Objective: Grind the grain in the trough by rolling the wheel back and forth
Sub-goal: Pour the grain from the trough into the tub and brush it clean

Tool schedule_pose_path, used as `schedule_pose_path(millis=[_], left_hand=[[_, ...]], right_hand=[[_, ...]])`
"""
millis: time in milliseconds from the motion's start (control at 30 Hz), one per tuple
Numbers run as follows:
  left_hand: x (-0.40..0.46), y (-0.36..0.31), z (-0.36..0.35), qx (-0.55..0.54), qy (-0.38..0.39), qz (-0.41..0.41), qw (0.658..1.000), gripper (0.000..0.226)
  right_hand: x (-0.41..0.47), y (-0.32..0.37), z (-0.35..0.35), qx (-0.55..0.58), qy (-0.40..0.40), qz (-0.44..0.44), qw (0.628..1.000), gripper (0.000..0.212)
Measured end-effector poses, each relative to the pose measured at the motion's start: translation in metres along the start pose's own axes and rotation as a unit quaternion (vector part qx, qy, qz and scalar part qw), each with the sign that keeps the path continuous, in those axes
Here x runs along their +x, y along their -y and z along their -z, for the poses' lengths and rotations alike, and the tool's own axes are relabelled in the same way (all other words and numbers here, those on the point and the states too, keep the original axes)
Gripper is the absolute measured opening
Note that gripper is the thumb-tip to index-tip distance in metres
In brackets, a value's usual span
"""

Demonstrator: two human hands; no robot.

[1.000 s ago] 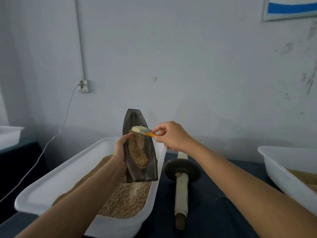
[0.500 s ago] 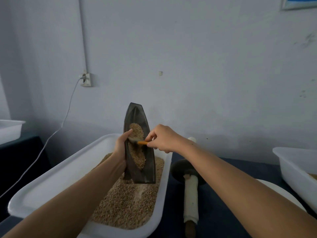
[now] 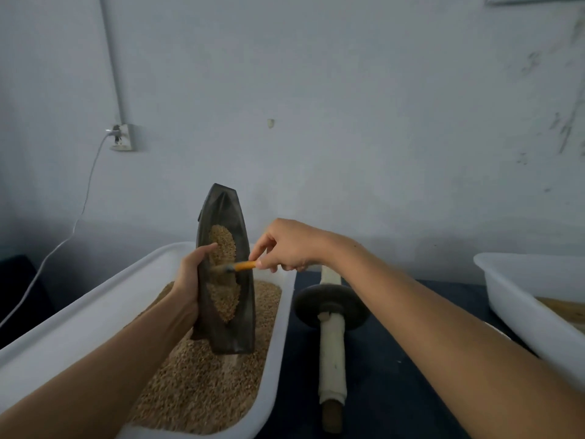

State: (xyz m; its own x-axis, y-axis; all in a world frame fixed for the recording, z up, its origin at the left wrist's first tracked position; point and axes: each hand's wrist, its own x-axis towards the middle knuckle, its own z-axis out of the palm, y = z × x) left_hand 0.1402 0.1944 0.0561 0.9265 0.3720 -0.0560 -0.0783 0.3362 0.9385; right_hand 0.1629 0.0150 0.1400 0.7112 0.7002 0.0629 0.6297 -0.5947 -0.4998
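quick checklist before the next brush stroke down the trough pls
1. Trough held firmly: ok, the left hand grips its left edge.
2. Trough tipped over the white tub: ok, its lower end hangs above the grain there.
3. Brush in hand: ok, the right hand pinches its orange handle, bristles inside the trough.
4. Grain left to sweep: not ok, grain still clings along the trough's channel.
5. Wheel out of the way: ok, it lies on the dark table beside the tub, untouched.
6. Spill outside the tub: cannot tell, the arms hide part of the rim.
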Motion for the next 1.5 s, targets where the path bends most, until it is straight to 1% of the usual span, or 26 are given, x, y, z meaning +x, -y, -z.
schedule_pose_path(millis=[100,167,333,433,533,600,733,800,867,1000,1167,1233,1400,1433,1500], left_hand=[[0.001,0.001,-0.003,0.013,-0.005,-0.024,1.000,0.034],[0.000,0.001,-0.005,0.020,0.000,-0.023,1.000,0.033],[-0.007,-0.001,-0.006,0.004,0.015,0.007,1.000,0.031],[-0.009,0.000,-0.006,-0.014,0.009,-0.002,1.000,0.025],[-0.011,-0.002,-0.006,-0.021,0.002,-0.003,1.000,0.023],[-0.013,-0.003,-0.006,-0.028,-0.001,-0.003,1.000,0.022],[-0.011,-0.005,-0.004,-0.015,-0.017,-0.021,1.000,0.021],[-0.011,-0.004,-0.005,-0.010,-0.025,-0.028,0.999,0.020],[-0.012,-0.004,-0.005,-0.009,-0.028,-0.023,0.999,0.024],[-0.012,-0.003,-0.007,-0.016,-0.023,-0.024,0.999,0.042],[-0.011,-0.002,-0.007,-0.019,-0.034,-0.041,0.998,0.048],[-0.010,-0.003,-0.006,-0.017,-0.035,-0.044,0.998,0.049],[-0.008,-0.004,-0.005,-0.011,-0.031,-0.052,0.998,0.049],[-0.008,-0.004,-0.005,-0.011,-0.034,-0.053,0.998,0.049],[-0.007,-0.003,-0.005,-0.012,-0.040,-0.054,0.998,0.050]], right_hand=[[0.006,0.000,-0.012,-0.004,-0.039,0.017,0.999,0.025],[0.008,-0.001,-0.019,-0.009,-0.037,0.018,0.999,0.025],[0.005,-0.005,-0.021,-0.013,0.020,0.005,1.000,0.025],[0.000,-0.004,-0.014,0.017,0.059,-0.001,0.998,0.022],[-0.005,-0.002,-0.001,0.019,0.092,-0.009,0.996,0.021],[-0.006,-0.001,0.003,0.024,0.079,-0.008,0.997,0.022],[0.000,-0.003,-0.009,0.018,-0.006,0.017,1.000,0.026],[0.004,-0.004,-0.018,0.011,-0.017,0.024,1.000,0.027],[0.003,-0.006,-0.021,0.012,0.000,0.023,1.000,0.026],[-0.006,-0.007,-0.017,0.035,0.064,0.010,0.997,0.024],[-0.017,-0.004,0.006,0.033,0.127,-0.012,0.991,0.024],[-0.018,-0.004,0.012,0.037,0.119,-0.013,0.992,0.024],[-0.006,-0.003,-0.003,0.033,0.017,0.018,0.999,0.024],[-0.004,-0.004,-0.007,0.029,0.014,0.021,0.999,0.025],[-0.005,-0.005,-0.011,0.023,0.039,0.019,0.999,0.025]])
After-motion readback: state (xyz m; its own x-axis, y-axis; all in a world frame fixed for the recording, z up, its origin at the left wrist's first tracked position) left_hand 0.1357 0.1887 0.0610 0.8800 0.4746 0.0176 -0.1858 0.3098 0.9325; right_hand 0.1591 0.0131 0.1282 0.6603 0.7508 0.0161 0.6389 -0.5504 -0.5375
